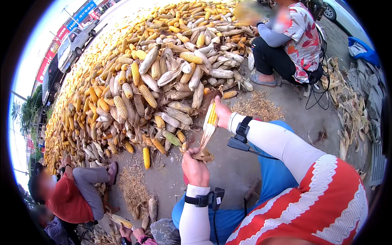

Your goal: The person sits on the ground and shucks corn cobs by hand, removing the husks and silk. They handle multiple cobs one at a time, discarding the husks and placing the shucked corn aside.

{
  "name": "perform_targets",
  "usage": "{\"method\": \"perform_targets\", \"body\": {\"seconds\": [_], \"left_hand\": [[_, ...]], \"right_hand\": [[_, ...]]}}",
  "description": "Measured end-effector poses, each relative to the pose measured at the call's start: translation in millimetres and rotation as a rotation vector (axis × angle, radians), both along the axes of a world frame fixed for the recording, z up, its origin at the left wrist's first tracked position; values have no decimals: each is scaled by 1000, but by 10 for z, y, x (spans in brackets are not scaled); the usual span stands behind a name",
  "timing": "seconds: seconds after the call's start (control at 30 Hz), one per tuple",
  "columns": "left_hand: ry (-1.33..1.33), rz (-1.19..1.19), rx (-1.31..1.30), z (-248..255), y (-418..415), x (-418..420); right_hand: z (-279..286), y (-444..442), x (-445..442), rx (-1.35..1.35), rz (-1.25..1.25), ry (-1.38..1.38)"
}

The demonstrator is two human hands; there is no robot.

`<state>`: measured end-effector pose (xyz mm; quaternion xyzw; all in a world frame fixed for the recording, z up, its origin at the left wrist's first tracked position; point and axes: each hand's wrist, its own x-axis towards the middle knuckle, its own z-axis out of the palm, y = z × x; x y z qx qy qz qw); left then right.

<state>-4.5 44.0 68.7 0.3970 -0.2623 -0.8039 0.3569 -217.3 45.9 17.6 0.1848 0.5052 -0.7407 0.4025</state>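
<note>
My right hand (pixel 223 112) is closed around a yellow corn ear (pixel 212 115) with its kernels bared along the upper part. Pale husk leaves (pixel 208 134) stay joined at the ear's lower end and stretch down towards me. My left hand (pixel 196 169) pinches the far ends of those leaves, and a dry brown husk piece (pixel 204 155) sticks out beside its fingers. Both hands are above the concrete ground, close to the edge of a large corn heap (pixel 134 88). Husked and unhusked ears lie mixed in the heap.
Loose kernels (pixel 257 105) are scattered beyond my right wrist, and more kernels (pixel 131 183) lie to the left. A single bare ear (pixel 146 158) rests near the heap. Other people sit close by, one in a flowered shirt (pixel 303 39), one in red (pixel 70 199). Torn husks (pixel 352 119) pile at right.
</note>
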Motion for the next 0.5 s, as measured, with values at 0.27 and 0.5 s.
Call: {"method": "perform_targets", "body": {"seconds": [0.27, 0.5], "left_hand": [[40, 18, -6, 72, 29, 213], [-214, -1, -19, -53, -395, 349]], "right_hand": [[-91, 137, -444, 43, -128, -64], [148, 143, -195, -147, -78, 73]]}}
